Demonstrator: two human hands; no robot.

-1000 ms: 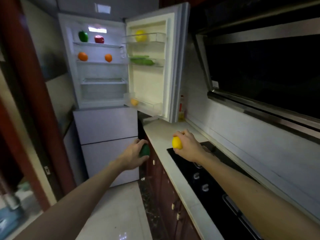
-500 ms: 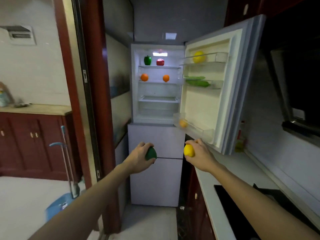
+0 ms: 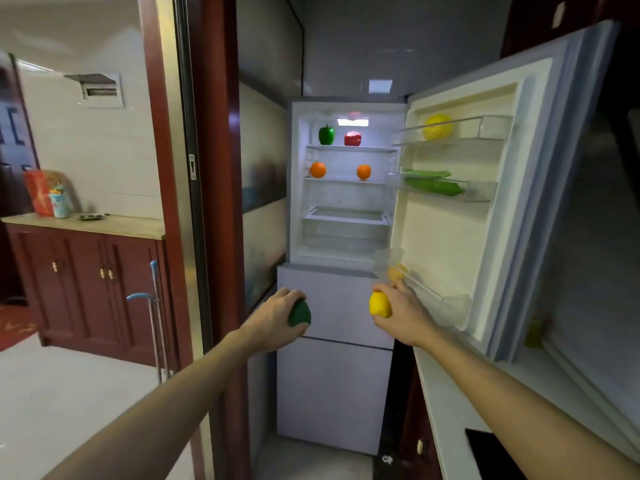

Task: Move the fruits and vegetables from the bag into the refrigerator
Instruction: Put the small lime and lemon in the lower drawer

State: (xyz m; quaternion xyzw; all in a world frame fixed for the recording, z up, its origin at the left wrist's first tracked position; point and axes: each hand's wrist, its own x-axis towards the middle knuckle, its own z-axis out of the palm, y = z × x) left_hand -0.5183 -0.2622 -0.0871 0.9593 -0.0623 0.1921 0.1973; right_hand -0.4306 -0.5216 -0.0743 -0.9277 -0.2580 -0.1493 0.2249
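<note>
My left hand (image 3: 277,315) is closed around a dark green fruit (image 3: 300,313). My right hand (image 3: 403,311) grips a yellow lemon (image 3: 379,304). Both hands are held out in front of the open refrigerator (image 3: 346,237), below its lit upper compartment. Inside, a green pepper (image 3: 326,134) and a red pepper (image 3: 352,138) sit on the top shelf, and two oranges (image 3: 318,169) on the shelf below. The open door (image 3: 485,237) holds a yellow fruit (image 3: 437,126), green vegetables (image 3: 433,185) and a small orange-yellow fruit (image 3: 396,271). No bag is in view.
A white countertop (image 3: 446,410) runs along the right with a black cooktop (image 3: 491,455) and dark red cabinets below. A dark red door frame (image 3: 214,202) stands left of the fridge. Beyond it are a red sideboard (image 3: 86,289) and a blue-handled mop (image 3: 154,323).
The view has swung left and come closer to the refrigerator. Both hands still hold their fruits and have moved nearer the fridge; the right hand is now just below the door's lowest bin.
</note>
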